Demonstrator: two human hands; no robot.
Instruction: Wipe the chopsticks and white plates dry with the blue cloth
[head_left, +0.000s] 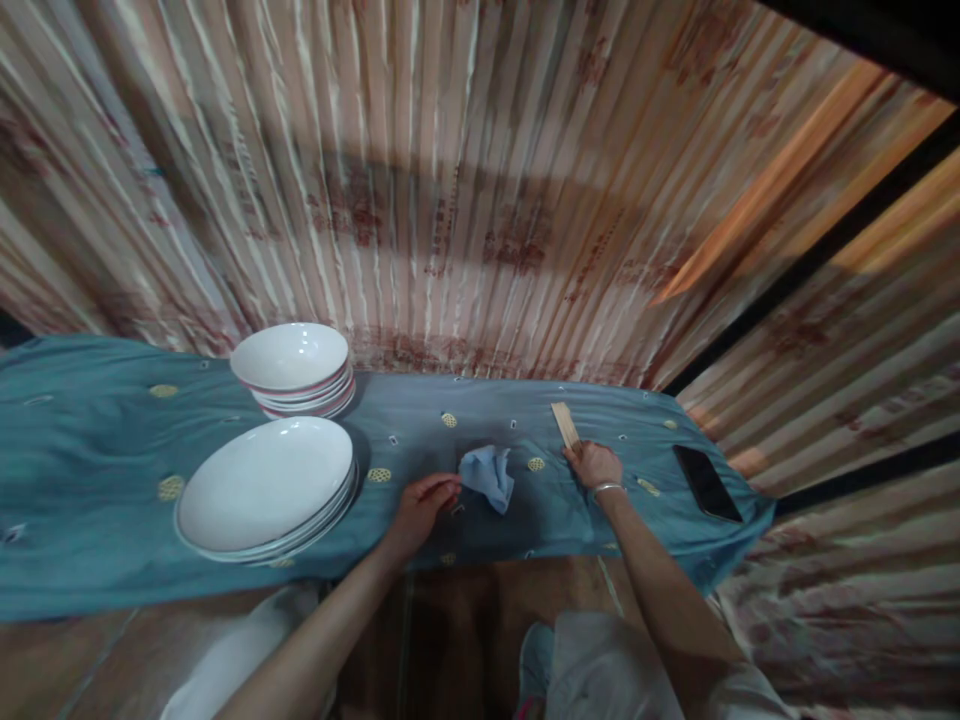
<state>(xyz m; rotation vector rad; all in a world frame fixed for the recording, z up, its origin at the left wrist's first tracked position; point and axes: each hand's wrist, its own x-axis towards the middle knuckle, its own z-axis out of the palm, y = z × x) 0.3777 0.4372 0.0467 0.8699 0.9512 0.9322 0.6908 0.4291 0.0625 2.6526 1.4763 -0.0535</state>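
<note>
My left hand (425,508) is closed in a pinch at the left edge of a small crumpled light-blue cloth (489,478), which bunches up on the table. To the right, my right hand (596,467) grips the near end of a bundle of pale wooden chopsticks (566,424). Their far ends point away from me and lie close to the tablecloth. The ends under my right fingers are hidden. A thin bracelet (609,487) circles my right wrist.
Left of my hands stand a stack of white plates (266,485) and, behind it, a stack of white bowls (291,358). A black phone (707,484) lies at the right end of the teal tablecloth (97,470). A pleated curtain (450,200) hangs behind the table.
</note>
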